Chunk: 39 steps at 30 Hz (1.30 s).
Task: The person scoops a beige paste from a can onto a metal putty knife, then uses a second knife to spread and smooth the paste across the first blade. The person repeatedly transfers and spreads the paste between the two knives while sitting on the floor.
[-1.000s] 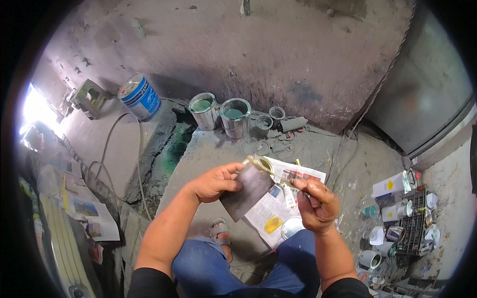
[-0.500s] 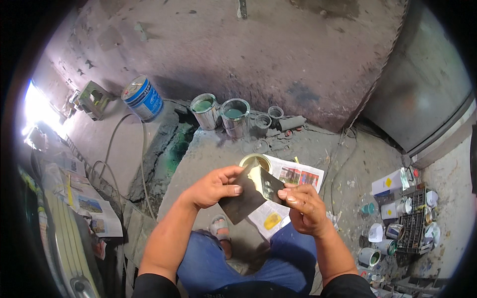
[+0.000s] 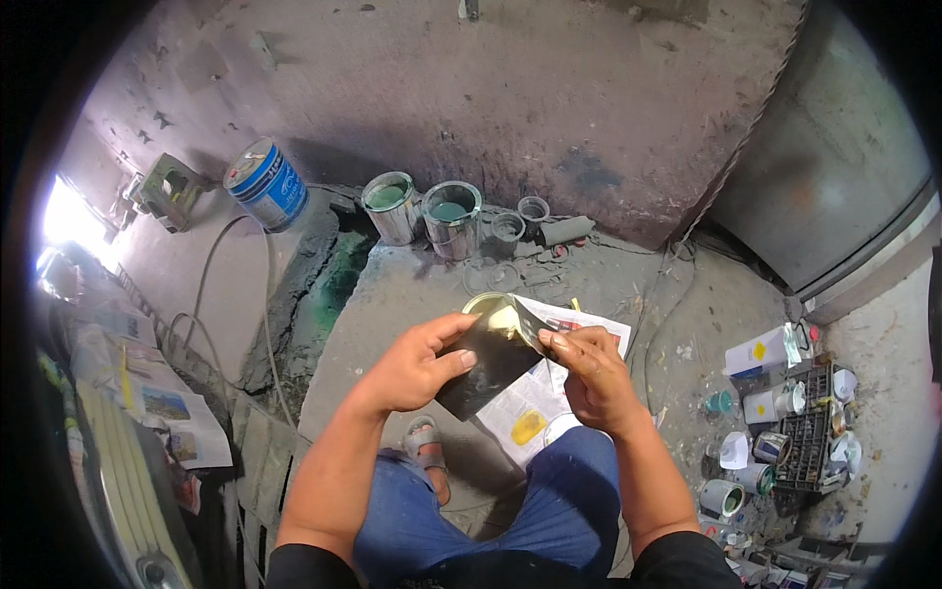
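Observation:
My left hand grips a dark, flat square plate at its left edge, thumb on top. A lump of cream-coloured putty lies toward the plate's far edge. Pinched in my right hand is a thin dark scraper, tilted steeply, its blade against the plate beside the putty. Just beyond the plate an open round tin shows partly; the plate and putty hide the rest. Beneath both hands is a spread newspaper with a yellow smear.
Two open paint cans with green contents stand by the wall, near small cups and a blue bucket. A broken gap cuts the floor at left. Several tins crowd a black crate at right. A hose loops at left.
The scraper in my right hand has turned more edge-on, and less of its putty-smeared face shows. The plate has levelled toward me. The whole view has shifted slightly.

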### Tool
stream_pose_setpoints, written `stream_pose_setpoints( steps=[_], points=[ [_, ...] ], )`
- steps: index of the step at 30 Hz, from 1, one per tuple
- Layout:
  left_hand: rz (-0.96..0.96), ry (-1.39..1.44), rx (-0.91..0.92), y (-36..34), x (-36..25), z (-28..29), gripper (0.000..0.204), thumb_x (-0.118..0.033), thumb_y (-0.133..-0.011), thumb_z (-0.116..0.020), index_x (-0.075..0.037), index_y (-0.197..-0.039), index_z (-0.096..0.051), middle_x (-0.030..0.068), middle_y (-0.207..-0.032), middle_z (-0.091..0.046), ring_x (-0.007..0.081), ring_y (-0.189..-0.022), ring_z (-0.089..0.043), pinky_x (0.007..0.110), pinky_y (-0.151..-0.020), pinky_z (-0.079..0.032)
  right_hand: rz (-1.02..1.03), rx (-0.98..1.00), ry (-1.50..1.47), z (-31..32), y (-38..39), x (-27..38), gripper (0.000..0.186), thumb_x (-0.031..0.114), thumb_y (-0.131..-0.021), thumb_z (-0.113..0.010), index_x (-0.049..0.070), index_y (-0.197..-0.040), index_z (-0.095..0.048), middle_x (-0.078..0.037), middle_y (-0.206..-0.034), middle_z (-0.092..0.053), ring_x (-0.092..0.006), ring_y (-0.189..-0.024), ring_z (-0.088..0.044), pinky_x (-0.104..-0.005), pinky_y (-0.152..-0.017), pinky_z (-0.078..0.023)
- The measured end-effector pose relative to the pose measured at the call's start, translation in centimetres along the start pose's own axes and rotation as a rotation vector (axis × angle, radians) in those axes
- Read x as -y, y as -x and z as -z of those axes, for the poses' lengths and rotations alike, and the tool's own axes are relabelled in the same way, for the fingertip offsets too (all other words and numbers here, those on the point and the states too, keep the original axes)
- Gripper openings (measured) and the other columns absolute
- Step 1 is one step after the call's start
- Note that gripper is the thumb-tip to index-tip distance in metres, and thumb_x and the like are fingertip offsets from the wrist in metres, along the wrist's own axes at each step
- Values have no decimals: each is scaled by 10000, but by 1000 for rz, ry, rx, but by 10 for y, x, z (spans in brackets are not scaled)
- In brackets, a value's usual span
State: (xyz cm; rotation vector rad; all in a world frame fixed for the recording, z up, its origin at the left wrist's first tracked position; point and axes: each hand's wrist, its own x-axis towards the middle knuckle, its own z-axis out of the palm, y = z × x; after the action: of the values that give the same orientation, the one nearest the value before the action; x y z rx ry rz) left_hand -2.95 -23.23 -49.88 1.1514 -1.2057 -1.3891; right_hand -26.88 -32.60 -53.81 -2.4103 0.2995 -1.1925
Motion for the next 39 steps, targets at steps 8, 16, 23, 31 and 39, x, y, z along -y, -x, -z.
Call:
stream_pose_setpoints(
  steps=[8, 16, 23, 31, 39],
  points=[
    [-65, -73, -24, 3, 0, 3, 351, -25, -893, -523, 11, -1241, -493, 47, -1106, -590, 98, -1001, -537, 265, -884, -435, -30, -20, 50, -6, 4, -20, 749, -216, -605, -469, 102, -1283, -499, -61, -1198, -606, -281, -901, -577, -347, -850, -478],
    [-306, -44, -296, 6, 7, -12, 267, -57, -934, -522, -8, -1196, -512, 39, -1061, -599, 91, -955, -546, 251, -860, -434, -622, -712, -985, 15, 8, -3, 592, -44, -797, -594, 19, -1350, -391, -138, -1251, -529, -200, -1119, -545, -344, -965, -445],
    [-418, 36, -287, 7, 16, -32, 286, 0, -929, -509, -14, -1214, -506, 33, -1088, -592, 99, -987, -534, 252, -889, -413, -711, -340, -940, -3, 11, 17, 614, 2, -816, -667, 30, -1360, -384, -89, -1197, -566, -153, -1087, -547, -303, -932, -447],
    [-432, -448, -180, 5, 9, -39, 380, 39, -859, -519, 11, -1237, -503, 156, -1155, -571, 259, -1056, -565, 296, -919, -420, -678, -329, -1006, -5, -5, 12, 613, -14, -823, -650, 40, -1367, -374, -82, -1127, -568, -149, -1068, -540, -290, -908, -444],
    [-98, -223, -198, -2, 18, -9, 323, -30, -885, -527, 22, -1204, -524, 91, -1097, -605, 165, -988, -568, 282, -887, -438, -381, -345, -635, 38, -31, 27, 514, -69, -831, -611, -5, -1307, -427, -142, -1133, -611, -190, -1049, -589, -325, -901, -469]
  ],
)
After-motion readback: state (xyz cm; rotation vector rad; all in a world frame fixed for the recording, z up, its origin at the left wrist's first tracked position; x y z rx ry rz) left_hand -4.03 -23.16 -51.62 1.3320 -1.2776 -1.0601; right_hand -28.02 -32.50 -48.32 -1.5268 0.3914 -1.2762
